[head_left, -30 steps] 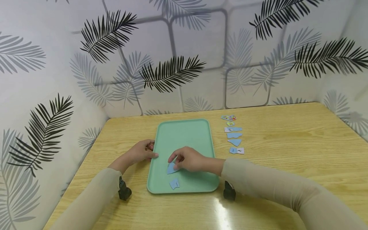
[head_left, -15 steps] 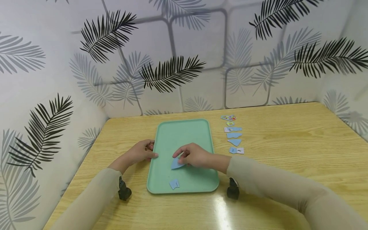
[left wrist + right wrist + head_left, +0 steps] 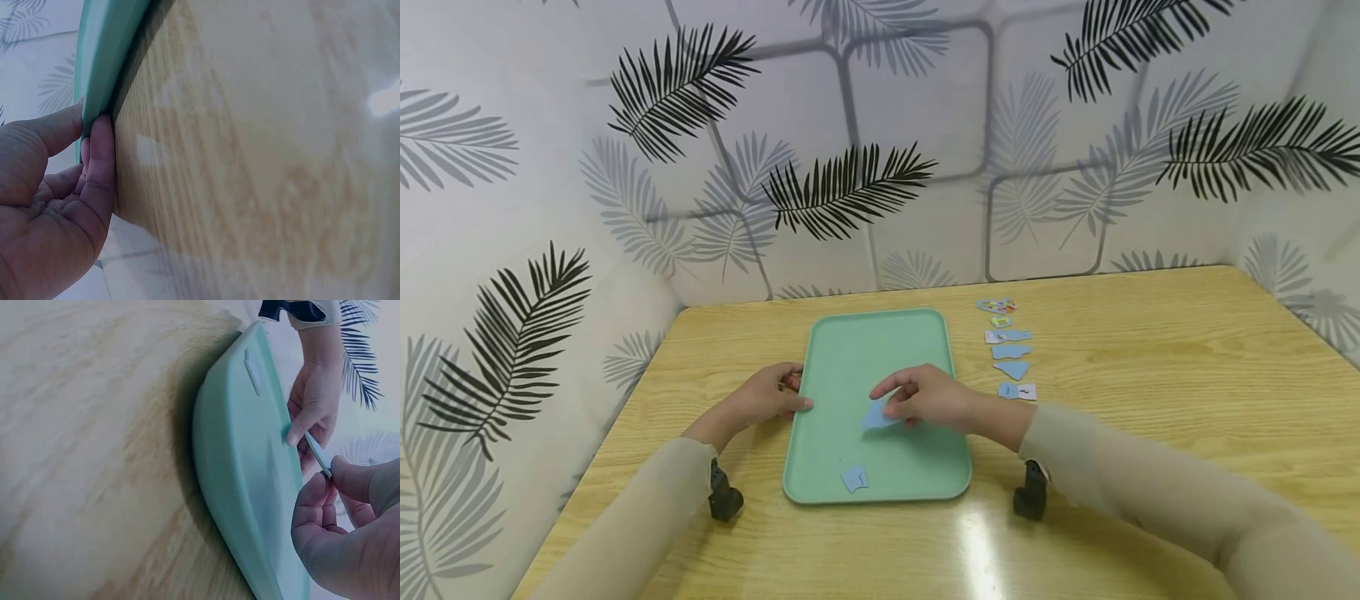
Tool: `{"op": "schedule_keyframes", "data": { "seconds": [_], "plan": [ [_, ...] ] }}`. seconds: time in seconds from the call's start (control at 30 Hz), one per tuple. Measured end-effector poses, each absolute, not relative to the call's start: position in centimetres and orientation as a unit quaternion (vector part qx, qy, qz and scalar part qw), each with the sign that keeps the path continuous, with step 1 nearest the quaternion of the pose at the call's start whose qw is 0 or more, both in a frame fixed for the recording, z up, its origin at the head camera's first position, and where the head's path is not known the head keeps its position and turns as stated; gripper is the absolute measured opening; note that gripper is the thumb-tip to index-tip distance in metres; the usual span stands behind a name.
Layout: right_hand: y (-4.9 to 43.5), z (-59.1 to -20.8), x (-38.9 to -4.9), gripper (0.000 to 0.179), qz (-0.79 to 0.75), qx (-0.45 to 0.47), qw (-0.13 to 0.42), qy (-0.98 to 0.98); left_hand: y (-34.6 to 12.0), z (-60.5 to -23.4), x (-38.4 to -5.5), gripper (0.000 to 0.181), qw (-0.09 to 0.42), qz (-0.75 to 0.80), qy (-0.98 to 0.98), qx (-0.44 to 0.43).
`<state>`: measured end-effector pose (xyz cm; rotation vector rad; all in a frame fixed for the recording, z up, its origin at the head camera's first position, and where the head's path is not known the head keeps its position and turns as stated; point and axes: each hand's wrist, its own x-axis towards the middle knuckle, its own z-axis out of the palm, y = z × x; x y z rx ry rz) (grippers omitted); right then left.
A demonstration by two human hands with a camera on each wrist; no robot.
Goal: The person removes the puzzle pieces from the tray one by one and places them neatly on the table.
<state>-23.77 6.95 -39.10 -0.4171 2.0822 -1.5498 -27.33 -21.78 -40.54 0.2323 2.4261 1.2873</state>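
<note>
My right hand [image 3: 934, 398] pinches a light blue puzzle piece [image 3: 877, 416] between thumb and fingers, over the green tray [image 3: 880, 333]. In the right wrist view the piece [image 3: 317, 454] is seen nearly edge-on, raised off the tray floor. My left hand [image 3: 769, 393] grips the tray's left side. The left wrist view shows the thumb [image 3: 64, 128] on the tray rim [image 3: 103, 69] and the fingers against its underside. Another light blue piece [image 3: 854, 478] lies flat near the tray's front edge.
Right of the tray, several puzzle pieces lie in a column on the wooden table [image 3: 1150, 367]: a multicoloured one [image 3: 997, 306] at the back, a blue-and-white one [image 3: 1017, 391] at the front. A leaf-patterned wall [image 3: 925, 225] stands behind the table.
My right hand has lifted the light blue piece from the tray and carried it right and slightly away from me. My left hand and the other piece stay put.
</note>
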Motion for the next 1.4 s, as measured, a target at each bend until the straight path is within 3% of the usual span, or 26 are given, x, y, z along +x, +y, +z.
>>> {"op": "schedule_keyframes", "data": {
  "seconds": [1.4],
  "plan": [
    [21.1, -38.7, -20.4, 0.04, -0.599, -0.114, 0.253, 0.751, -21.8, -40.6, -27.4, 0.059, 0.192, 0.459, 0.863, 0.088]
  ]
}}
